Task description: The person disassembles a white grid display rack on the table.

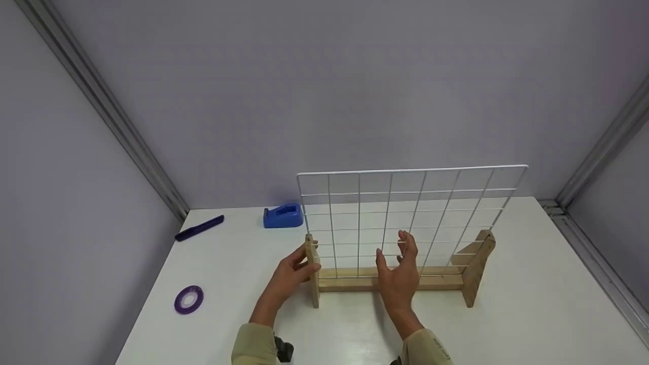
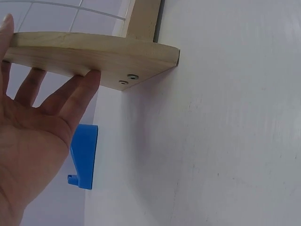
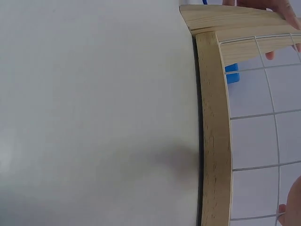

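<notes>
A white wire grid [image 1: 411, 170] leans back in a wooden stand on the table. The stand has a left side panel [image 1: 315, 294], a right side panel [image 1: 476, 271] and a crossbar [image 3: 215, 132] between them. My left hand [image 1: 286, 279] grips the left panel near its top, thumb on one side, fingers on the other; in the left wrist view its fingertips [image 2: 93, 79] press the panel's outer face, above two screws [image 2: 132, 76]. My right hand [image 1: 399, 286] is raised before the middle of the grid, thumb and fingers extended and spread, the fingertips right at the wires.
A blue tape dispenser [image 1: 284, 217] stands at the back, left of the grid. Farther left lie a dark blue pen-like stick [image 1: 200, 228] and a purple ring-shaped tape roll [image 1: 188, 299]. Grey walls enclose the white table [image 1: 532, 304] at the back and sides.
</notes>
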{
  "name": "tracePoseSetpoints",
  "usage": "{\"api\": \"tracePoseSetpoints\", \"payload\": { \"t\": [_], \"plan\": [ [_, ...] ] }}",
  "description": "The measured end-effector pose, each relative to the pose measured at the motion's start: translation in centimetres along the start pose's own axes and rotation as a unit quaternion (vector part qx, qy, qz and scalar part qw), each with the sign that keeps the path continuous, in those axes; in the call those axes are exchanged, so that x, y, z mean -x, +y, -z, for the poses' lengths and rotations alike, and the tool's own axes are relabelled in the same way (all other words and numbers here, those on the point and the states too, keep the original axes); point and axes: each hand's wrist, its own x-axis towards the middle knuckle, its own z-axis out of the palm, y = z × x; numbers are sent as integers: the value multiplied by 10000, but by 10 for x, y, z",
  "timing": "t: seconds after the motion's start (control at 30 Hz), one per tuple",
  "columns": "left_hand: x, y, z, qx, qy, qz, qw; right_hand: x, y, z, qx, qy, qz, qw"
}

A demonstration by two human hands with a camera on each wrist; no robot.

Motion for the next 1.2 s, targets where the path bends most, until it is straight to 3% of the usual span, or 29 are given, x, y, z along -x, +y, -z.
{"api": "tracePoseSetpoints", "payload": {
  "t": [0.17,0.47,1.2],
  "plan": [
    [1,0,0,-49,30,60,10000,-1,-2,1,-39,17,-6,10000],
    [3,3,0,-86,25,-117,9999,-12,-18,3,-120,176,377,9991],
    [3,0,-2,17,1,-74,10000,-18,-26,6,-141,184,358,9991]
  ]
}}
